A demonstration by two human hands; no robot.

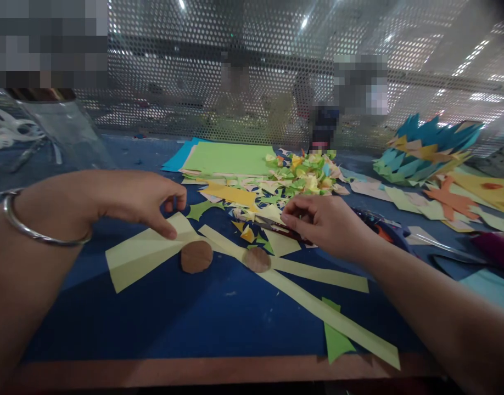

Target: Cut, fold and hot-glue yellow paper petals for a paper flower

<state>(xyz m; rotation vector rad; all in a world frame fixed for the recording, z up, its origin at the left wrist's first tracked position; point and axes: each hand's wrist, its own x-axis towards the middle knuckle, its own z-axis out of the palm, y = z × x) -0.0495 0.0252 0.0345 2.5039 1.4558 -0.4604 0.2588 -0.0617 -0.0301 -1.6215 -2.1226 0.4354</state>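
Nearest, a pale strip slanted over the table's front edge. Farther left, pale-yellow paper, broad and creased, lay beneath the loosely opened left hand; probably light, flexible, easily torn, best held by an edge. The right hand curled beside a dark-red tool; whether gripping, I couldn't tell.

Beneath my left hand lies a wide pale-yellow paper strip, slanting, its inner end by a flat, round brown disc. A second brown disc, between my hands, overlaps a narrow pale-yellow paper strip. Just by my right hand lies a slim, dark-red-and-grey tool.
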